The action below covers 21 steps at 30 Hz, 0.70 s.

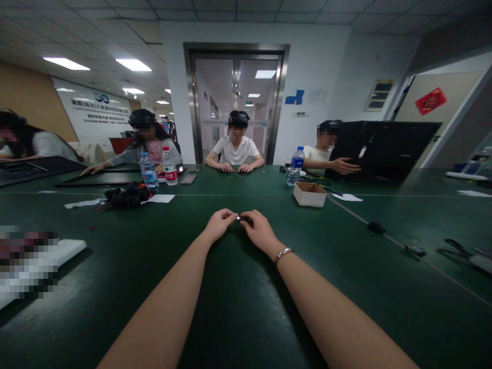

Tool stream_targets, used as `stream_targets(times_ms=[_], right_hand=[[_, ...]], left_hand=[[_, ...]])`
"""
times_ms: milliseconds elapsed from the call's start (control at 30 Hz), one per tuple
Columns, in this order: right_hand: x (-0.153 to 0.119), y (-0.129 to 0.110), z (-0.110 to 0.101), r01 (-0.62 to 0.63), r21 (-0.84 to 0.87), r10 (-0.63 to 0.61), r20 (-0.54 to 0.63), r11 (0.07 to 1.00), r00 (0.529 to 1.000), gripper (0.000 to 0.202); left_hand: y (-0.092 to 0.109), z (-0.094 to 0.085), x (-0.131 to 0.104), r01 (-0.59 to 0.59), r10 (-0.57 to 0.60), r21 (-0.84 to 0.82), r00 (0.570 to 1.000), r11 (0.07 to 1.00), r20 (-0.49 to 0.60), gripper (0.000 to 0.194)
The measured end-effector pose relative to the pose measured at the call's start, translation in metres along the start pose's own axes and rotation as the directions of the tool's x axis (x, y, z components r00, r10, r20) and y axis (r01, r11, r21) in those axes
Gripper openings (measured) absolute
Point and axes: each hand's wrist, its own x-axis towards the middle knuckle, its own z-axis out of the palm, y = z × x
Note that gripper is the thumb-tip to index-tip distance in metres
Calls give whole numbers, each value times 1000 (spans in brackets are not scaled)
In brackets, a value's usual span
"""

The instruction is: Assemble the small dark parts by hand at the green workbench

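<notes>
Both hands meet over the green table, in the middle of the head view. Between their fingertips is a small black piece with a silver end (239,219), perhaps a plug or a USB stick; it is too small to tell. My left hand (220,224) pinches the silver end from the left. From the right, my right hand (260,229) closes its thumb and fingers round the dark part, hiding much of it. A silver bracelet (283,254) circles my right wrist.
Ahead of my right hand stand a small open cardboard box (309,195) and a water bottle (295,165). A black bundle (128,195) lies at left near two bottles. A cable (355,218) crosses the table at right. Several people sit around it; one holds a large black panel (380,148).
</notes>
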Motion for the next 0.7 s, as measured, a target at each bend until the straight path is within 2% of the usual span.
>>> stream_targets(times_ms=[67,133,267,367,433,500,567,600,700], right_hand=[[0,0,0,-8,2,8,1,1000,1000,17],[1,1,1,-4,11,4,4,1000,1000,18],[1,4,3,10,8,-10,-2,1000,1000,18],[1,5,3,11,-2,-11,-6,1000,1000,17],[1,5,3,2,0,-2,-10,1000,1000,17],[1,5,3,-3,9,3,-11,1000,1000,17],[0,5,3,7,17,-7,-6,1000,1000,18],[0,5,3,12,18,-12,-4,1000,1000,18],[0,4,2,15,8,-15,-3,1000,1000,18]], left_hand=[[2,-2,-2,-47,51,-115,998,992,32,35],[4,-3,-3,-27,30,-161,999,987,16,42],[2,1,-2,90,-89,10,995,996,-52,42],[-2,3,0,33,-33,76,999,997,-3,40],[-4,2,0,-38,39,-25,999,999,36,35],[-3,-1,0,-65,69,-120,997,991,25,44],[-1,-2,0,-25,22,-117,999,993,-27,51],[0,-2,0,15,-19,-86,999,996,-48,48],[1,1,0,91,-90,38,995,995,-36,40]])
